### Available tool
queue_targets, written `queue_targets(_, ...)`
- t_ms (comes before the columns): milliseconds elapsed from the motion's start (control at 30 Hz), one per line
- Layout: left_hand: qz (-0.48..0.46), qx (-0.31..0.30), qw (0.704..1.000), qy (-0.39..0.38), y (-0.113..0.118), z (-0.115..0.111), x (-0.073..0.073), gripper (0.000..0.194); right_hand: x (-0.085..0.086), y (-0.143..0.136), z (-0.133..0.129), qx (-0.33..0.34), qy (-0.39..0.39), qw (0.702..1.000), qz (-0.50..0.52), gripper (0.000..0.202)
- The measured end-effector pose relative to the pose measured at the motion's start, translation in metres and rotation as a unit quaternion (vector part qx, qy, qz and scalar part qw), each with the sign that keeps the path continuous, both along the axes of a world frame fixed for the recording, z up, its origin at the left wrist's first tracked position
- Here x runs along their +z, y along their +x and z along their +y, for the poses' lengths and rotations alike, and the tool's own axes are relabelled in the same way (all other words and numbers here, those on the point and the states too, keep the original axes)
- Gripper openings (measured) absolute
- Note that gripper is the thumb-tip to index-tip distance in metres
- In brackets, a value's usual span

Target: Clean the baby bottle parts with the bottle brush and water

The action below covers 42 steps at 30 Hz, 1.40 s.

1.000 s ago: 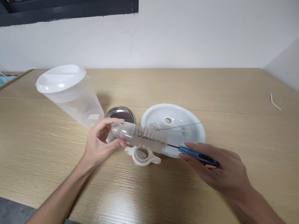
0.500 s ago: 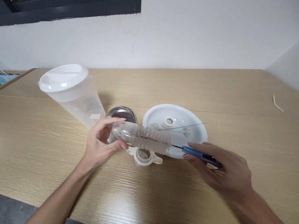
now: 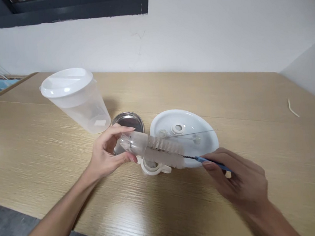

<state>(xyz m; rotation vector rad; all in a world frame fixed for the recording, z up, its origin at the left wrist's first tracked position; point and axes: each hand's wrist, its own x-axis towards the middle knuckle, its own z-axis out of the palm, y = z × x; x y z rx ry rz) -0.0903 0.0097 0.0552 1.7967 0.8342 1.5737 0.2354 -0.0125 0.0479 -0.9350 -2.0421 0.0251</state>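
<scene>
My left hand [image 3: 104, 150] grips a small clear bottle [image 3: 139, 144] between thumb and fingers, its mouth facing right. In my right hand [image 3: 242, 176] is the blue handle of a bottle brush [image 3: 166, 152] with white bristles. The brush tip sits inside the bottle's mouth, while most of the bristles show outside it. Below the bristles, partly covered, lies a white two-handled ring [image 3: 164, 168]. Behind the brush is a white oval dish [image 3: 207, 127] holding a white round piece with a hole [image 3: 178, 128], small clear parts and a thin rod.
A translucent pitcher [image 3: 84, 107] with a white lid stands at the back left. Beside it, a round metal lid or dish [image 3: 128, 118] is partly behind my left hand. A thin pale strip [image 3: 292, 108] lies at the right. A white wall rises behind the wooden table [image 3: 162, 215].
The brush has shifted slightly right and down with my right hand, and its handle looks turned. The bottle has tilted and moved a little right.
</scene>
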Motion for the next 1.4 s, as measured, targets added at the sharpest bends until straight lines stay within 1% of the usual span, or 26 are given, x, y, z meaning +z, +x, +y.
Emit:
queue_targets(133, 0.012, -0.011, 1.000, 0.010, 0.001, -0.002, 0.002, 0.060, 0.002, 0.000, 0.001, 0.002, -0.006, 1.000, -0.007, 0.019)
queue_targets(233, 0.029, 0.014, 0.999, 0.002, -0.001, -0.003, 0.001, 0.058, 0.004, -0.002, 0.000, 0.020, -0.021, 0.999, -0.017, 0.024)
queue_targets(300, 0.040, 0.036, 0.998, -0.018, -0.003, -0.005, -0.001, 0.056, 0.004, -0.003, -0.001, 0.040, -0.035, 0.998, -0.035, 0.018)
queue_targets(333, 0.041, 0.045, 0.998, -0.031, -0.003, -0.005, -0.002, 0.054, 0.003, -0.004, -0.002, 0.040, -0.043, 0.997, -0.042, 0.017)
queue_targets(433, 0.022, 0.062, 0.996, -0.067, -0.003, -0.006, -0.003, 0.050, -0.002, -0.005, -0.004, -0.008, -0.053, 0.998, -0.032, 0.028)
queue_targets(500, 0.011, 0.068, 0.995, -0.076, -0.003, -0.006, -0.002, 0.049, -0.005, -0.005, -0.005, -0.036, -0.026, 0.999, -0.020, 0.025)
queue_targets(600, 0.001, 0.054, 0.996, -0.069, -0.002, -0.005, -0.001, 0.051, -0.006, -0.003, -0.006, -0.039, 0.015, 0.999, -0.019, 0.016)
queue_targets(733, 0.001, 0.027, 0.997, -0.066, -0.001, -0.004, -0.001, 0.054, -0.003, -0.001, -0.007, -0.021, 0.053, 0.998, -0.010, 0.015)
queue_targets(833, 0.010, 0.022, 0.998, -0.065, -0.001, -0.004, -0.003, 0.057, 0.001, -0.002, -0.007, -0.008, 0.065, 0.998, -0.015, 0.002)
queue_targets(933, 0.024, 0.026, 0.998, -0.054, -0.002, -0.005, -0.003, 0.059, 0.004, -0.004, -0.006, 0.015, 0.030, 0.999, -0.022, 0.014)
queue_targets(1000, 0.033, 0.029, 0.998, -0.054, -0.003, -0.006, -0.003, 0.058, 0.003, -0.003, -0.006, 0.012, 0.007, 1.000, -0.021, 0.014)
queue_targets(1067, 0.039, 0.037, 0.996, -0.064, -0.004, -0.007, -0.002, 0.056, 0.000, -0.002, -0.008, -0.012, -0.016, 1.000, -0.008, 0.009)
queue_targets(1133, 0.037, 0.044, 0.995, -0.082, -0.005, -0.007, -0.001, 0.051, -0.002, -0.001, -0.010, -0.050, -0.041, 0.998, 0.013, 0.025)
queue_targets(1167, 0.034, 0.046, 0.994, -0.089, -0.004, -0.007, -0.001, 0.050, -0.003, -0.001, -0.011, -0.064, -0.045, 0.997, 0.021, 0.029)
queue_targets(1233, 0.025, 0.047, 0.994, -0.097, -0.003, -0.006, 0.000, 0.048, -0.004, -0.001, -0.013, -0.062, -0.036, 0.997, 0.021, 0.025)
queue_targets(1300, 0.019, 0.046, 0.994, -0.096, -0.002, -0.005, 0.000, 0.049, -0.004, -0.001, -0.013, -0.035, -0.013, 0.999, 0.014, 0.018)
queue_targets(1333, 0.016, 0.045, 0.994, -0.094, -0.002, -0.004, -0.001, 0.050, -0.004, -0.001, -0.013, -0.025, -0.003, 1.000, 0.014, 0.017)
queue_targets(1400, 0.009, 0.043, 0.995, -0.089, -0.001, -0.004, -0.002, 0.053, -0.004, -0.001, -0.011, -0.022, 0.018, 0.999, 0.018, 0.022)
